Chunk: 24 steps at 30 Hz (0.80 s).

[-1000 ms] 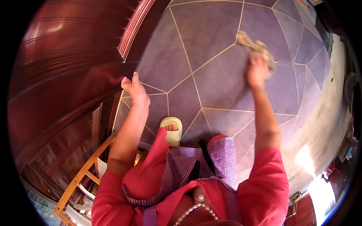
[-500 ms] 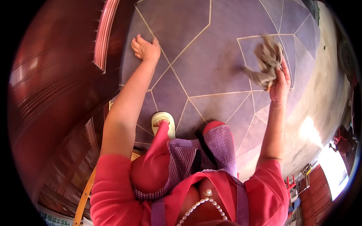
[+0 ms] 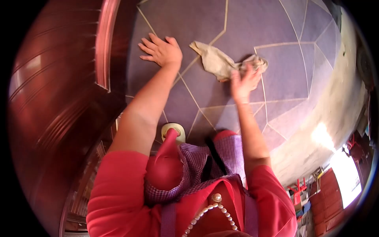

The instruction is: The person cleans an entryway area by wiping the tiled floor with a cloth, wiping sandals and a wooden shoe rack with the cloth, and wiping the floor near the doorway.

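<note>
A crumpled grey-beige cloth (image 3: 218,63) lies spread on the purple-grey tiled floor (image 3: 189,19), its long end pointing left. My right hand (image 3: 246,82) rests on the bunched right end of this cloth, fingers over it. Flat on the tiles to the left of the cloth is my left hand (image 3: 163,51), fingers spread and nothing held. A pale slipper (image 3: 179,130) is on my foot, below and between the hands.
A dark red wooden panel (image 3: 59,71) with a ridged trim (image 3: 106,47) rises on the left. Rough pale ground (image 3: 335,102) borders the tiles on the right. A red stool (image 3: 298,191) stands at the lower right.
My right hand went from the upper tiles to the right, lifting the cloth, then came back left and down with it. My left hand moved from near the wooden panel onto the tiles.
</note>
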### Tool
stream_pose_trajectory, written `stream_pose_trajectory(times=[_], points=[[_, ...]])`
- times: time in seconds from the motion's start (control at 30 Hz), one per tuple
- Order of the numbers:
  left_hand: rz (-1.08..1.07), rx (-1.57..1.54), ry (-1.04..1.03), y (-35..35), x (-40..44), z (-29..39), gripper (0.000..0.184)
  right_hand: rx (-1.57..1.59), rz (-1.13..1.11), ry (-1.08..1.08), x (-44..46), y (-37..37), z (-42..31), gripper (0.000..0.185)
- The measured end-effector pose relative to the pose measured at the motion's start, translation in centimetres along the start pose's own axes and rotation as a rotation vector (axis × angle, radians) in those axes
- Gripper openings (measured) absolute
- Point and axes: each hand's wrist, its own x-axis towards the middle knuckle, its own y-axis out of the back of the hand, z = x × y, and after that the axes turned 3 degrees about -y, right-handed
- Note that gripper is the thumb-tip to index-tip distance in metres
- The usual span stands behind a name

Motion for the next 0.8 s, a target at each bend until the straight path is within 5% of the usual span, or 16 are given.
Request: stream_pose_trajectory(times=[0.07, 0.23, 0.4, 0.53, 0.6, 0.67, 0.8], points=[[0.017, 0.026, -0.006, 0.2, 0.3, 0.3, 0.064, -0.211, -0.117, 0.097, -1.7, -1.9, -4.6, 0.061], [0.009, 0.041, 0.008, 0.1, 0.1, 0.3, 0.064, 0.019, -0.296, 0.45, 0.2, -3.5, -7.9, 0.054], [-0.044, 0.006, 0.027, 0.4, 0.2, 0.3, 0.068, 0.202, -0.204, 0.634, 8.6, -8.2, -18.2, 0.051], [-0.025, 0.006, -0.007, 0.0, -0.1, 0.0, 0.066, 0.12, -0.265, 1.218, 15.2, -11.8, -25.1, 0.043], [-0.037, -0.004, -0.01, 0.0, 0.0, -0.1, 0.066, -0.037, -0.189, 1.329, 18.4, -13.0, -26.1, 0.037], [-0.048, 0.007, -0.014, 0.1, 0.1, -0.1, 0.067, -0.118, -0.101, 1.192, 21.6, -12.2, -24.7, 0.029], [-0.048, 0.015, -0.012, 0.1, 0.1, -0.1, 0.068, -0.137, -0.023, 0.871, 23.4, -6.5, -13.6, 0.051]])
